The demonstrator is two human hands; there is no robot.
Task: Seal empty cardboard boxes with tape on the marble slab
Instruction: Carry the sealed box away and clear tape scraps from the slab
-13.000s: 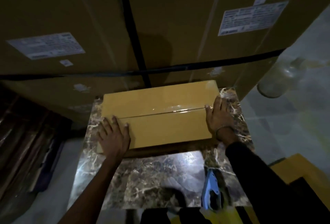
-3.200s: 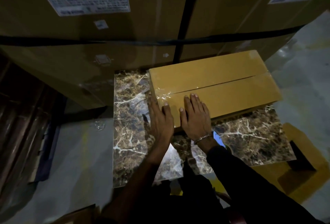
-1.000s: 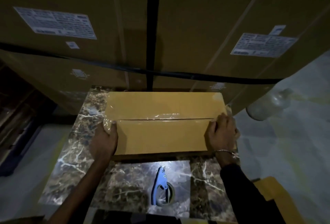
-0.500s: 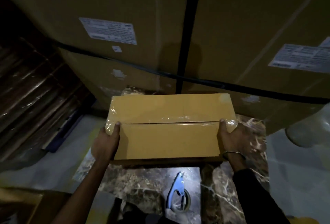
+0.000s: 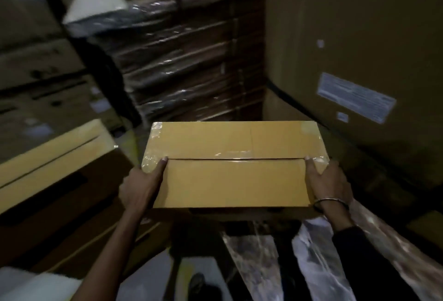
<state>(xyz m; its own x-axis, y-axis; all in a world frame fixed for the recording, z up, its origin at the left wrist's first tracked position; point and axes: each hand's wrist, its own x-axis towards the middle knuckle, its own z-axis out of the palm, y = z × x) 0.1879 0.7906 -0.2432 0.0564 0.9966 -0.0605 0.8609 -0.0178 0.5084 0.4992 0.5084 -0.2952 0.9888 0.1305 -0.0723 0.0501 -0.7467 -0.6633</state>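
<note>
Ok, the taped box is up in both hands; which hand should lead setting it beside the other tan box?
Left, probably. The left hand grips the taped box at the end nearest the other tan box; the right hand holds the far end.

Left hand (image 5: 141, 186) and right hand (image 5: 329, 184) grip the taped cardboard box (image 5: 235, 164) by its ends.
</note>
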